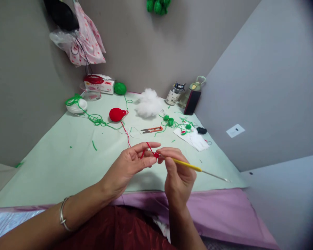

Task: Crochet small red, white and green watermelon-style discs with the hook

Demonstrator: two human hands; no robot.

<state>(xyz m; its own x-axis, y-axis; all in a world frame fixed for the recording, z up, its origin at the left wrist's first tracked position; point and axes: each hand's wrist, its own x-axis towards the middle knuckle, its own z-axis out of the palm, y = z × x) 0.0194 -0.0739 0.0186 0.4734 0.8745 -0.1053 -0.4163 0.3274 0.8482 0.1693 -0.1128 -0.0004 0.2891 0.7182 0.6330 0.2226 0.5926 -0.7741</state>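
Between thumb and fingertips my left hand (129, 163) pinches a small red crochet piece (155, 155), with red yarn running over its raised index finger. My right hand (179, 172) grips a crochet hook (187, 165) by its yellow handle, pen-like. One end of the hook meets the red piece; its other metal end points out to the right. From the fingers the yarn strand leads back to a red yarn ball (117, 114) on the table. The hook's working tip is hidden at the stitches.
Orange thread snips (152, 129) lie beyond my hands, before white stuffing (148, 104). Green yarn (96, 119) tangles at left. Small green balls (170, 121) and white paper (191, 136) lie right. A pen cup (173, 96), phone (192, 102) and bottle (184, 100) stand by the wall.
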